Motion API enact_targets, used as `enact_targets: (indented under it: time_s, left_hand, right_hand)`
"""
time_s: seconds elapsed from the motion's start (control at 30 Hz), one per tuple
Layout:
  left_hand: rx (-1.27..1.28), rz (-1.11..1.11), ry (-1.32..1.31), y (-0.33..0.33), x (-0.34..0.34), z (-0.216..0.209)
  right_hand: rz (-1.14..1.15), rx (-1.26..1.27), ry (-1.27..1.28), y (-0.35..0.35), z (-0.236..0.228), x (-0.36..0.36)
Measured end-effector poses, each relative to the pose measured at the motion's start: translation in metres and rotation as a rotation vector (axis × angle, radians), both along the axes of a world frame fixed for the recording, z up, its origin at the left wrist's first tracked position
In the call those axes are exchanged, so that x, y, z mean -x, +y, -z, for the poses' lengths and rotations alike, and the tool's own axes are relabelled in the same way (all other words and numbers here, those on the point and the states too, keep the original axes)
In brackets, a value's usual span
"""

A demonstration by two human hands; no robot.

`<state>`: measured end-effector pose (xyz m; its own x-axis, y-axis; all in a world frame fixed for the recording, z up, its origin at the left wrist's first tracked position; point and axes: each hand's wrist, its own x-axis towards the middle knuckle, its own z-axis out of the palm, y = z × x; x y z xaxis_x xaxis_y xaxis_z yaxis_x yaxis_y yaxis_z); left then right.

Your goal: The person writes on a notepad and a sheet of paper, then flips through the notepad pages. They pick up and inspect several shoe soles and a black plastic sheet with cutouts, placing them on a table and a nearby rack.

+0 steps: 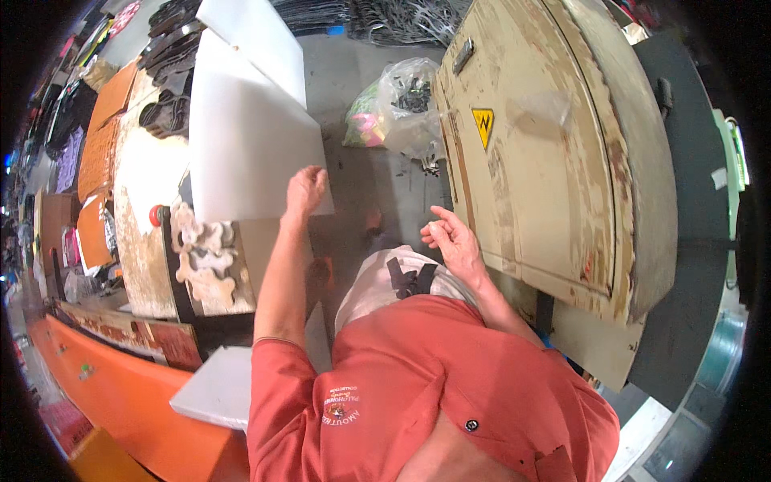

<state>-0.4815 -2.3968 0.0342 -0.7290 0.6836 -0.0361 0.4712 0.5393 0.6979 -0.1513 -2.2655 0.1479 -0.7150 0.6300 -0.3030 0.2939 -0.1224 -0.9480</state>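
Observation:
My left hand point(307, 190) is closed, with its fingers curled in and nothing showing from it. It appears in front of a large white sheet point(253, 153), close to its right edge; I cannot tell whether it touches the sheet. My right hand point(451, 239) is open and holds nothing, the fingers apart and partly bent. It is beside the lower left edge of a worn beige metal cabinet point(538, 153), apart from it as far as I can see. Bone-shaped pale pieces point(206, 277) lie stacked left of my left forearm.
A clear plastic bag point(409, 96) of dark scraps stands on the floor ahead, by the cabinet. On the left are a worn machine table point(148, 273) with a red knob point(156, 215), an orange beam point(136, 394) and a white slab point(217, 387). Dark cut sheets point(409, 20) are piled at the far end.

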Motion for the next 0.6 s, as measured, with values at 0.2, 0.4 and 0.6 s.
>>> enact_targets:
  time_s: [0.2,0.4,0.6]
  left_hand:
    - [0.256,0.169,0.373,0.02,0.134,0.018]
    - [0.65,0.41,0.432,-0.009,0.197,0.051]
    - [0.591,0.327,0.427,-0.013,0.191,0.063]
  right_hand:
    - [0.101,0.124,0.016,0.018,0.0,0.035]
    - [0.127,0.147,-0.115,0.05,-0.018,0.073]
    - [0.237,0.223,-0.144,0.072,-0.037,0.114]
